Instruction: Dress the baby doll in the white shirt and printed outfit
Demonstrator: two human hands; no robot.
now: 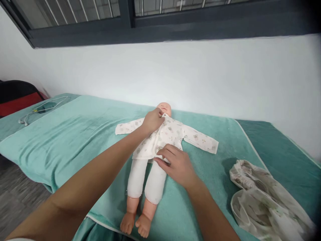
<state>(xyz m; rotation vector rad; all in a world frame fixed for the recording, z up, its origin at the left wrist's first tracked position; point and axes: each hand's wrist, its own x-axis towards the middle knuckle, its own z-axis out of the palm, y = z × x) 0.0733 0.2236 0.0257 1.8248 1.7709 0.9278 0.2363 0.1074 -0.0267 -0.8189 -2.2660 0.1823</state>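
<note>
A baby doll [144,219] lies on its back, its head toward the wall. It wears a white baby shirt [173,130] with small printed figures, sleeves spread out to both sides. White coverings wrap its legs down to the shins, and its feet are bare. At the collar, my left hand [152,120] has its fingers closed on the shirt's neck edge, just below the doll's chin. My right hand [177,164] is at the lower front hem, thumb and forefinger pinching the edge there while the other fingers curl above.
Green cloth [82,124] covers the bed, which stands against a white wall [175,73] below a dark window frame [200,28]. Crumpled pale fabric [265,204] lies at the right. A white cord [23,120] and a black-and-red chair [20,97] are at the left.
</note>
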